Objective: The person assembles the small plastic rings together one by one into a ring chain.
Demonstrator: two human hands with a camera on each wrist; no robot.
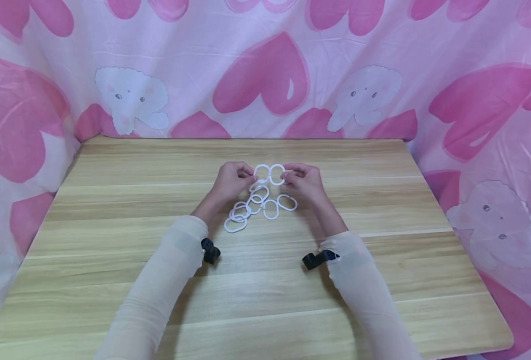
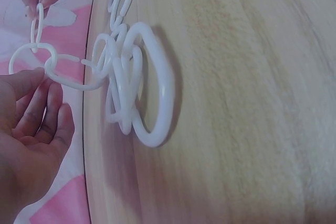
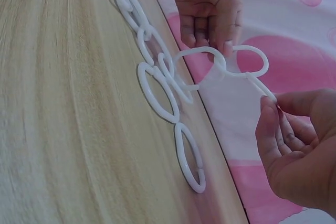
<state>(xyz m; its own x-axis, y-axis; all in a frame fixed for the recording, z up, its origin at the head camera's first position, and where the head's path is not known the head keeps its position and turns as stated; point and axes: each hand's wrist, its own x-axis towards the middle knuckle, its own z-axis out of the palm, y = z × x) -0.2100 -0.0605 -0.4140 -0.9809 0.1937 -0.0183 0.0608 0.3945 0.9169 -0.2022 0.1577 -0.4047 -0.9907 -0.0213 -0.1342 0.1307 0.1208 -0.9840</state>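
Note:
My left hand [image 1: 230,181] pinches a white plastic oval ring [image 1: 262,165] between thumb and fingers, raised above the table. A second white ring [image 1: 277,165] is linked to it, and my right hand [image 1: 307,181] pinches that one by its far end. From the left-hand ring, a chain of several linked white rings [image 2: 166,93] trails down onto the wood toward the near left. In the right wrist view, two more rings lie on the table: one ring [image 3: 147,90] beside the chain, the other ring [image 3: 180,151] end to end with it. Each of these has a small gap in its outline.
The wooden table [image 1: 265,300] spreads under both arms. A pink heart-patterned curtain [image 1: 193,65] hangs along its back edge and sides. Black wrist cameras, one on the left sleeve [image 1: 210,251] and one on the right sleeve [image 1: 318,259], jut inward over the table.

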